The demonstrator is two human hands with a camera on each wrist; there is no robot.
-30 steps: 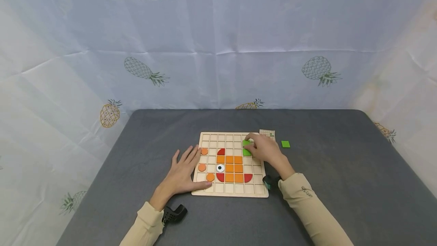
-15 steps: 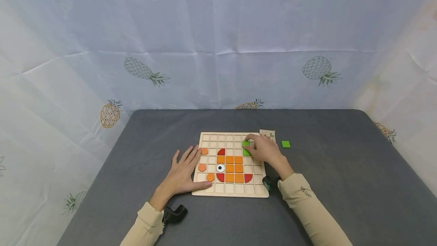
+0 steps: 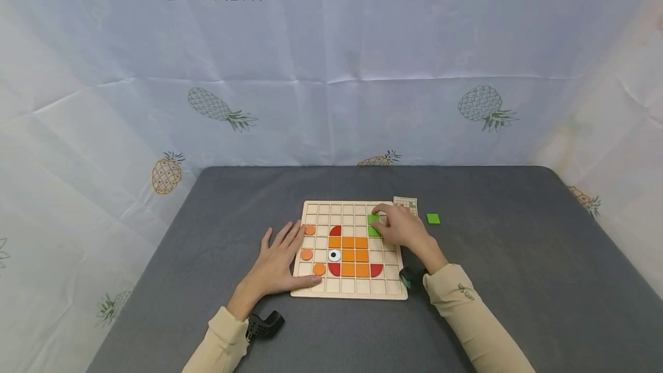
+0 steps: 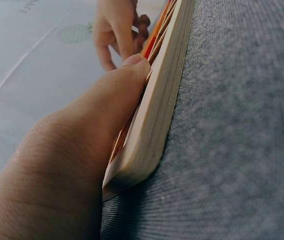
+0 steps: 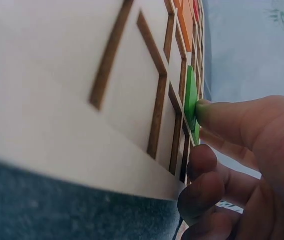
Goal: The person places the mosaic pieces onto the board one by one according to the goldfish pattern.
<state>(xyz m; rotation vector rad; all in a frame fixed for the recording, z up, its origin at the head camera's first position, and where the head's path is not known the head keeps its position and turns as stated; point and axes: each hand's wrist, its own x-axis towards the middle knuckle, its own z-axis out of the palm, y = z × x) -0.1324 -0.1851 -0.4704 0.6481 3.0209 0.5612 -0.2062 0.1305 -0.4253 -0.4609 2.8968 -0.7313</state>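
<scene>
A pale wooden grid board (image 3: 357, 296) lies on the grey table, with coloured tiles in its cells. My left hand (image 3: 277, 263) rests spread at the board's left edge, fingers straight. In the left wrist view its thumb (image 4: 92, 112) lies along the board's near border. My right hand (image 3: 403, 226) pinches a green square tile (image 3: 373, 219) over the board's upper right, thumb and index finger bent around it. Just below, a second green tile (image 3: 374, 232) sits partly covered by the thumb. The right wrist view shows the thumb tip right against green tile (image 5: 190, 95).
Orange squares (image 3: 349, 255), red quarter-round pieces (image 3: 376, 270), a round eye tile (image 3: 334, 255) and orange discs (image 3: 307, 254) sit on the board. A loose green tile (image 3: 433, 219) lies right of it. A pattern card (image 3: 406, 201) shows partly behind the right hand.
</scene>
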